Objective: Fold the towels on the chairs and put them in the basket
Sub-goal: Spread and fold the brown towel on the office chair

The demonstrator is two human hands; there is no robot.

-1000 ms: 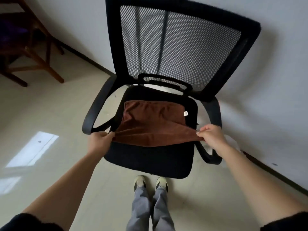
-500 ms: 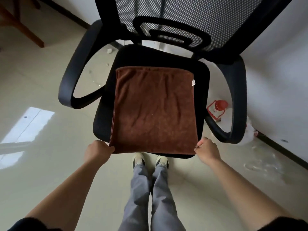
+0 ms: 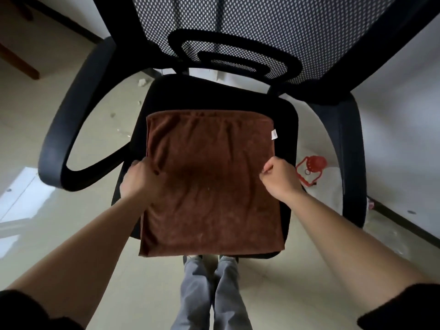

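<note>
We see the brown towel (image 3: 212, 186) lying flat on the black chair seat (image 3: 214, 98), its 6 o'clock edge overhanging the front. The left hand (image 3: 140, 179) grips the towel's 9 o'clock edge, fingers (image 3: 135, 163) curled over the cloth. The right hand (image 3: 279, 178) pinches the 3 o'clock edge (knuckles bunched tight). A white tag (image 3: 274, 134) sits near 2 o'clock.

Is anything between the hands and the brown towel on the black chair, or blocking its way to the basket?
Nothing visible. The left hand and right hand grip the side edges of the brown fabric towel on the black mesh-backed chair. No basket is in view.
</note>
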